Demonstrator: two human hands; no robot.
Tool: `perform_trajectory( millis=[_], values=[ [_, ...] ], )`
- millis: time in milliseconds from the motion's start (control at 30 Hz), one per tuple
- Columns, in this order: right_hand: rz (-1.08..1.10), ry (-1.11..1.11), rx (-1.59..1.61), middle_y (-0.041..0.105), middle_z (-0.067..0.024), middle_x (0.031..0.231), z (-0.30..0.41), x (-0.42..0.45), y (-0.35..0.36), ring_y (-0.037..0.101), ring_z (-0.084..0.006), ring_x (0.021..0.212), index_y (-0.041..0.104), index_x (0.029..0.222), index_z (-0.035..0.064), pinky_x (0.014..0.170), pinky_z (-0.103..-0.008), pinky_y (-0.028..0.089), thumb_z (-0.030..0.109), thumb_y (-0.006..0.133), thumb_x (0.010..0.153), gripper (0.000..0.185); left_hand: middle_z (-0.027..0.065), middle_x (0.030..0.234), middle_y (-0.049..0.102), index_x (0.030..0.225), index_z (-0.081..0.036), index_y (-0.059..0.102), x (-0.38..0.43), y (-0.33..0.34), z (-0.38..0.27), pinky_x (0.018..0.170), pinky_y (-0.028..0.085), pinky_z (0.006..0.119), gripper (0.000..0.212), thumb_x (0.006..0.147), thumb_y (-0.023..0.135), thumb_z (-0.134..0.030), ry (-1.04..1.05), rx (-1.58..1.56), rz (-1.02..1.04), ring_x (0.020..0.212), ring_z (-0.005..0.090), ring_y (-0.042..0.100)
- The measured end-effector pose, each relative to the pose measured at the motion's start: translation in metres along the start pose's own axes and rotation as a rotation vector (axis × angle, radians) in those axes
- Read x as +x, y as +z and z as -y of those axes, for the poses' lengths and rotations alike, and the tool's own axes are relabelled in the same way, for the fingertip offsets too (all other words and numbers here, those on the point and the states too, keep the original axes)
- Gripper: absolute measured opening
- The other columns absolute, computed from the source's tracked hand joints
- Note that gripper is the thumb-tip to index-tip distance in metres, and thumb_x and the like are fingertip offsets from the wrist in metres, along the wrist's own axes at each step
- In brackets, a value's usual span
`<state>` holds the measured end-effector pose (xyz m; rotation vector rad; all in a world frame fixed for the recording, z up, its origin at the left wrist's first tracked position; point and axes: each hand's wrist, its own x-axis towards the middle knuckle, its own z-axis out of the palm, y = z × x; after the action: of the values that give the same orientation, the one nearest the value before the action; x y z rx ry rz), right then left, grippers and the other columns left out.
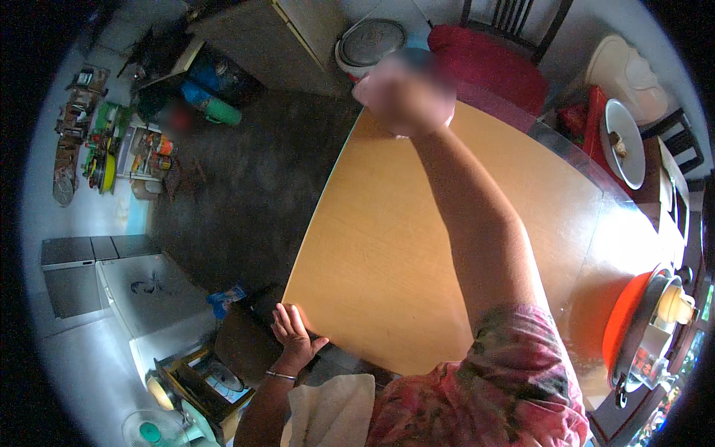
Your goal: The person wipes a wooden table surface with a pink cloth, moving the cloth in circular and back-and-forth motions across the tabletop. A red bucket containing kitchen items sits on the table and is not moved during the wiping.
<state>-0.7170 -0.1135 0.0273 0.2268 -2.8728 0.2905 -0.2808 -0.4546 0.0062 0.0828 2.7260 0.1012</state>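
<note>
My right arm stretches across the tan wooden tabletop [385, 240] to its far end. There my right hand [416, 109] is covered by a blurred patch, so its fingers are hidden. Pale pink material, perhaps a cloth [362, 92], shows around the patch; whether the fingers grip it is unclear. At the near left corner of the table my left hand [293, 335] rests with fingers spread and thumb along the edge, holding nothing. A white towel [335, 408] hangs beside my patterned pink shirt, close to the left forearm.
On the table's right stand an orange basin [623, 318] with a pan and other kitchenware, and a white bowl [625, 162]. A red-covered chair [491, 72] and a lidded bucket [371, 44] are beyond the far end. A refrigerator [162, 285] and a fan [153, 429] stand left.
</note>
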Motion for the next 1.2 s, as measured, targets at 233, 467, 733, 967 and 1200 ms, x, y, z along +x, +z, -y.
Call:
perform_trajectory(
  millis=[233, 467, 733, 967, 1200],
  values=[
    [0.072, -0.028, 0.029, 0.051, -0.0128, 0.117, 0.056, -0.072, 0.006, 0.051, -0.0305, 0.104, 0.049, 0.124, 0.019, 0.086, -0.0438, 0.042, 0.04, 0.059, 0.08, 0.051, 0.034, 0.144, -0.01, 0.141, 0.005, -0.005, 0.003, -0.011, -0.009, 0.102, 0.008, 0.065, 0.113, 0.074, 0.067, -0.05, -0.013, -0.001, 0.029, 0.132, 0.0544, -0.001],
    [0.158, -0.07, 0.075, 0.051, -0.0124, 0.118, 0.137, -0.164, 0.002, 0.051, -0.0302, 0.102, 0.047, 0.126, 0.0186, 0.086, -0.0429, 0.042, 0.04, 0.06, 0.079, 0.053, 0.0298, 0.145, -0.016, 0.143, -0.002, -0.008, 0.004, 0.0, -0.005, 0.104, 0.009, 0.063, 0.117, 0.071, 0.069, -0.052, -0.084, -0.003, 0.03, 0.135, 0.0486, -0.006],
    [0.262, -0.101, 0.155, 0.05, -0.0119, 0.118, 0.213, -0.278, -0.023, 0.051, -0.0298, 0.101, 0.045, 0.129, 0.0183, 0.086, -0.0419, 0.043, 0.04, 0.06, 0.079, 0.057, 0.0304, 0.147, -0.005, 0.144, -0.005, -0.002, 0.01, 0.024, 0.01, 0.099, 0.015, 0.068, 0.111, 0.073, 0.064, -0.059, 0.036, 0.041, -0.163, 0.134, 0.0503, 0.002],
    [0.151, 0.346, 0.085, 0.049, -0.0115, 0.119, 0.128, -0.388, -0.064, 0.051, -0.0295, 0.099, 0.042, 0.131, 0.0179, 0.086, -0.041, 0.043, 0.04, 0.06, 0.079, 0.059, 0.0251, 0.148, -0.012, 0.144, -0.006, -0.003, 0.006, -0.011, -0.011, 0.105, 0.008, 0.063, 0.11, 0.074, 0.059, -0.062, -0.105, -0.006, 0.028, 0.137, 0.045, -0.006],
    [-0.163, 1.091, 0.45, 0.055, -0.0215, 0.115, 0.04, -0.555, -0.143, 0.054, -0.0345, 0.104, 0.051, 0.122, 0.0073, 0.088, -0.0425, 0.043, 0.047, 0.061, 0.08, 0.059, 0.0233, 0.149, 0.0, 0.145, -0.01, 0.002, 0.01, -0.012, 0.007, 0.104, 0.017, 0.06, 0.11, 0.07, 0.067, -0.058, -0.048, -0.047, -0.002, 0.137, 0.0424, 0.005]
  ],
)
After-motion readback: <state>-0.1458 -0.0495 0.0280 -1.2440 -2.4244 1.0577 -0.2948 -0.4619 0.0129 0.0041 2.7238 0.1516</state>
